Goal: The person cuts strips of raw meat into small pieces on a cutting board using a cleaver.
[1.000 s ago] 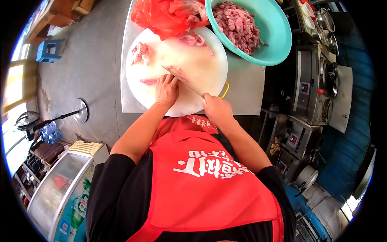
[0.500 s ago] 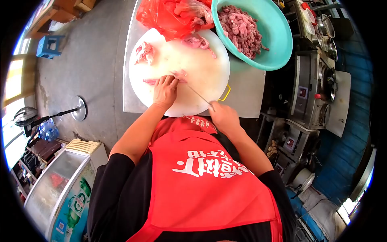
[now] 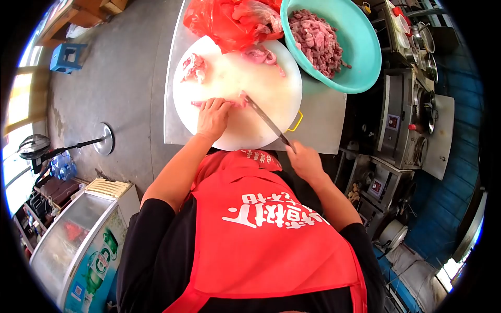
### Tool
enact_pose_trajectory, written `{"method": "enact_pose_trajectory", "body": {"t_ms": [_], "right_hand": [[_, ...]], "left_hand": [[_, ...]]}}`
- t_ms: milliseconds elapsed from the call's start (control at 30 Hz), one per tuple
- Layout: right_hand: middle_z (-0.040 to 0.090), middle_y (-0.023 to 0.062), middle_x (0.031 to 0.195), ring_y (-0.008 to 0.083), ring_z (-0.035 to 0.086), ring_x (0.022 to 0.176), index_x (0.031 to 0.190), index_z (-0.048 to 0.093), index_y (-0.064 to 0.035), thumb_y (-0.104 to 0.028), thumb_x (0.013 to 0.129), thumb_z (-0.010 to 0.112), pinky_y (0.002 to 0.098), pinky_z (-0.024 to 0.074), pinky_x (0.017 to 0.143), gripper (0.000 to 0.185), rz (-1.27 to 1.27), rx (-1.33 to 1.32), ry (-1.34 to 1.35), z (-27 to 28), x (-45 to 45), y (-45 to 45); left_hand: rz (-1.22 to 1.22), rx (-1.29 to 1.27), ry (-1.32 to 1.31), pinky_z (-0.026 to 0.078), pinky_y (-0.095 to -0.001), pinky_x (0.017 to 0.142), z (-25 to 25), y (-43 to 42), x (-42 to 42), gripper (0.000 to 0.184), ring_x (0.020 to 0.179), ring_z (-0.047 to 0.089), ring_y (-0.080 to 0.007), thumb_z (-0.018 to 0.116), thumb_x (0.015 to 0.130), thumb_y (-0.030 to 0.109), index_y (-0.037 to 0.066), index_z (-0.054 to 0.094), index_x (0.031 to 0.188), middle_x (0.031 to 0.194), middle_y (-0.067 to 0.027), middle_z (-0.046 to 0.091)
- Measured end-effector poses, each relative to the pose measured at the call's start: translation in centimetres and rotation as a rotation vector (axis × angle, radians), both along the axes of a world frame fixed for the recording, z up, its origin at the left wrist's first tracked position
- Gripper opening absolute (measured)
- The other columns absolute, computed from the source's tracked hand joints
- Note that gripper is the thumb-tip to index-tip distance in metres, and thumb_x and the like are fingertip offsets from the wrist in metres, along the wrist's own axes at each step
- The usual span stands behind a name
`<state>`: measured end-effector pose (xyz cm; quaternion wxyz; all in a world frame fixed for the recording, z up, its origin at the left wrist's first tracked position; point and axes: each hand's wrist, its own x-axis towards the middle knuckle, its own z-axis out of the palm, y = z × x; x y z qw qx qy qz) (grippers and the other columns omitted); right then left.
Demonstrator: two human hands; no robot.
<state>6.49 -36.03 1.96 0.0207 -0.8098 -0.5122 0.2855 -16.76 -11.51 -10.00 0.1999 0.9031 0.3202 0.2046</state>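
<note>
A long knife (image 3: 269, 121) is in my right hand (image 3: 305, 159), its fingers closed round the handle and its tip over the round white cutting board (image 3: 261, 125). My left hand (image 3: 213, 118) presses a thin strip of meat (image 3: 237, 104) onto the board with its fingers together. Part of that strip is hidden under the fingers. A fatty meat piece (image 3: 194, 68) lies at the board's upper left, and a curled pink piece (image 3: 261, 55) near its top edge. Behind the board is a red plastic bag (image 3: 222, 23) with meat in it.
A turquoise basin (image 3: 360, 57) holding many cut meat pieces (image 3: 315, 41) overlaps the board's upper right. The board rests on a metal table (image 3: 326, 117), with a yellow handle (image 3: 297, 121) beside it. A glass-topped freezer (image 3: 73, 229) stands at lower left, kitchen equipment (image 3: 399, 117) at right.
My right hand and the knife have moved right, away from my left hand, and the blade's broad side now shows. My left hand stays on the strip. The view has shifted slightly.
</note>
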Motion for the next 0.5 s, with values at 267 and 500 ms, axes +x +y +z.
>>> {"method": "enact_pose_trajectory", "body": {"t_ms": [267,500], "right_hand": [[0.075,0.0225,0.090,0.0467,0.072,0.086,0.118,0.065,-0.0074,-0.032,0.110,0.053,0.0576,0.0562,0.077,0.028,0.073,-0.025,0.042,-1.7,-4.6,8.5],[0.075,0.0238,0.089,0.0489,0.072,0.084,0.111,0.064,-0.0079,-0.035,0.108,0.057,0.0598,0.0562,0.075,0.028,-0.020,-0.160,0.062,0.1,0.9,-2.2]], "left_hand": [[0.027,0.057,0.045,0.050,-0.0462,0.098,0.4,-0.2,0.1,0.025,0.114,0.063,-0.0301,0.071,0.086,0.006,0.013,0.071,0.110,0.114,-0.0058,0.069],[0.069,-0.067,-0.085,0.049,-0.0463,0.099,-0.1,0.4,-0.9,0.015,0.111,0.064,-0.0294,0.069,0.088,0.007,0.013,0.071,0.102,0.108,-0.0044,0.068]]}}
